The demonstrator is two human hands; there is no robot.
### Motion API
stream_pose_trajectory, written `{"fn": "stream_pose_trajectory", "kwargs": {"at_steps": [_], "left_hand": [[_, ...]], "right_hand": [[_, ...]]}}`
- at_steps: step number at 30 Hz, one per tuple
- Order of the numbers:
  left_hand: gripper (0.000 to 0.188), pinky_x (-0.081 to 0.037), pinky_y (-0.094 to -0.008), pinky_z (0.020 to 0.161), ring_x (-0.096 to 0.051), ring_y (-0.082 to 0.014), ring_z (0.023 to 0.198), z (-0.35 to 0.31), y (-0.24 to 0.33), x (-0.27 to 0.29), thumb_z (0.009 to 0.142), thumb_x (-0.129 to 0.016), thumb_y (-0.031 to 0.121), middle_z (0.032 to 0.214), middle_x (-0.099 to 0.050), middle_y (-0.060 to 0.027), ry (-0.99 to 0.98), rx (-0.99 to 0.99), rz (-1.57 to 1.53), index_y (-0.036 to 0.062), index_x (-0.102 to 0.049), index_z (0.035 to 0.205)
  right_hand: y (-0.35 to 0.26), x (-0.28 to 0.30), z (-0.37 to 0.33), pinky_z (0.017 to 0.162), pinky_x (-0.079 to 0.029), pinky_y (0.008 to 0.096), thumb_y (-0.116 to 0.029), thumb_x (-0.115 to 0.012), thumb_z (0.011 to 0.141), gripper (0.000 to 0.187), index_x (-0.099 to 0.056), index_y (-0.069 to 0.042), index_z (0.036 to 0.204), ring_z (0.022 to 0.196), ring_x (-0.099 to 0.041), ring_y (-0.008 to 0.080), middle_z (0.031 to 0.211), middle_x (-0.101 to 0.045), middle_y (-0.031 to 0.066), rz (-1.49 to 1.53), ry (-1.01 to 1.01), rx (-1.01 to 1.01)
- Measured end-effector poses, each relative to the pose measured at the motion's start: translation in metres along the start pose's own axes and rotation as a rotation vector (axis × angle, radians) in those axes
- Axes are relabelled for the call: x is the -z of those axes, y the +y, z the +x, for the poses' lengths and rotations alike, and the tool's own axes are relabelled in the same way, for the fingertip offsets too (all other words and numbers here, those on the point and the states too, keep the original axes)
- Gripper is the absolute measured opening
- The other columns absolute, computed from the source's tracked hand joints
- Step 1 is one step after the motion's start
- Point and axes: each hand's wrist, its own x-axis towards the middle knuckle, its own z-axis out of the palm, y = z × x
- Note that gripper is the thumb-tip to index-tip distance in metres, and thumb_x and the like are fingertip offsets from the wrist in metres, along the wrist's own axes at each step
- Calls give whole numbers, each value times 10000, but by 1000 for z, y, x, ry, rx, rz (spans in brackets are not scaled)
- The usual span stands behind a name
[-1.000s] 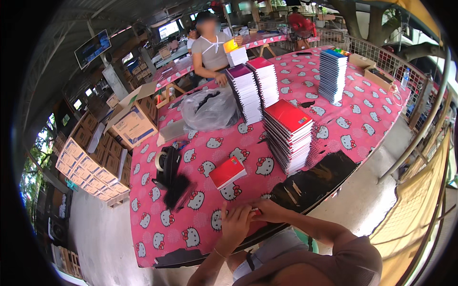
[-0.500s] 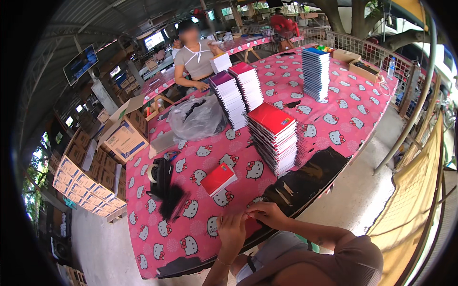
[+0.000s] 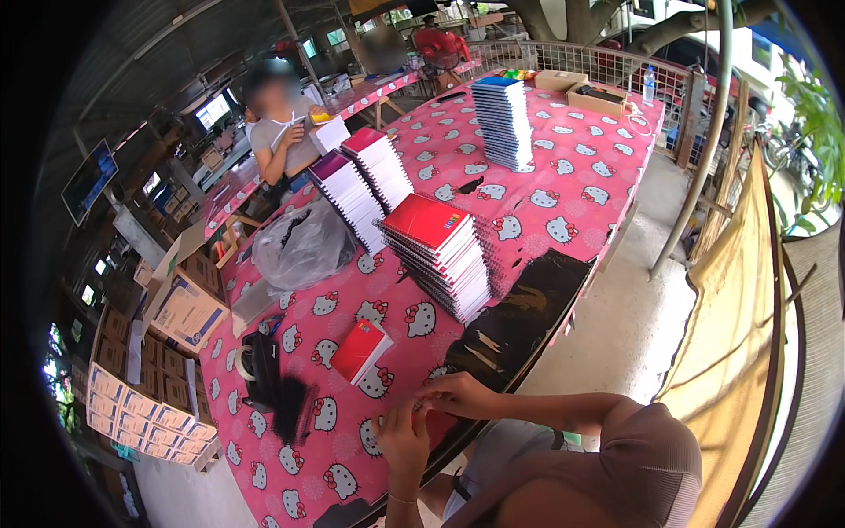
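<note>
My left hand (image 3: pixel 403 443) and my right hand (image 3: pixel 459 395) meet above the near edge of the pink table (image 3: pixel 352 506). The fingertips of both are pinched close together, and whatever lies between them is too small to make out. Just beyond my hands lies a single red notebook (image 3: pixel 359 350), flat on the patterned cover. Farther off rises a leaning stack of red spiral notebooks (image 3: pixel 449 273). Behind it stand a purple-topped stack (image 3: pixel 350 198) and a dark pink-topped stack (image 3: pixel 380 167).
A blue-topped notebook stack (image 3: pixel 502 123) stands far back. Left are a clear plastic bag (image 3: pixel 304 251), a tape roll (image 3: pixel 244 363) by a black object (image 3: pixel 262 365), and cardboard boxes (image 3: pixel 150 414). Across the table a person (image 3: pixel 282 145) holds a yellow-topped pad (image 3: pixel 328 134).
My view has turned right, so the scene sits farther left. Both hands stay together at the table edge. The co-worker's lower hand has risen from the table toward the pad.
</note>
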Motion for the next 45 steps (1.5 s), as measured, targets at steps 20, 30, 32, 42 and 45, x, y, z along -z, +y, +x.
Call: {"fn": "stream_pose_trajectory", "kwargs": {"at_steps": [20, 30, 32, 42, 45], "left_hand": [[190, -465, -435, 829, -651, -307, 819, 5, -4, 15, 888, -692, 245, 880, -671, -92, -2, -27, -18, 98, -664, 1006], [203, -487, -437, 848, -651, -272, 807, 2, -5, 19, 873, -712, 247, 882, -680, -58, 14, -37, -51, 95, -670, 1000], [207, -495, -437, 836, -650, -269, 808, 3, -1, 22, 870, -715, 250, 873, -675, -58, -21, -35, -26, 92, -668, 995], [147, -503, -419, 674, -642, -299, 751, 14, 12, 17, 870, -684, 138, 825, -642, -104, -106, -44, 68, 69, -653, 996], [142, -518, -410, 596, -645, -324, 687, 35, 21, 39, 865, -686, 94, 825, -651, -130, 84, -15, 35, 50, -644, 993]], "right_hand": [[11, 7, 0, 793, -562, 294, -56, -689, 909, 193, -693, 19, 1087, 907, -700, 156, 952, -713, 112, 38, -87, -156], [25, 27, 22, 752, -553, 283, -72, -720, 864, 135, -676, 0, 969, 816, -672, 119, 852, -687, 93, 104, -302, -78], [15, 24, 25, 702, -544, 309, -70, -726, 845, 146, -630, -1, 930, 783, -678, 160, 806, -660, 92, 80, -296, -40], [-3, 17, 18, 673, -513, 397, -121, -759, 790, 240, -592, -33, 939, 774, -643, 322, 834, -628, 128, -282, -66, -38], [-62, 34, 18, 831, -513, 391, -162, -785, 797, 389, -625, -21, 1123, 981, -625, 337, 1034, -636, 160, -190, 167, 68]]}}
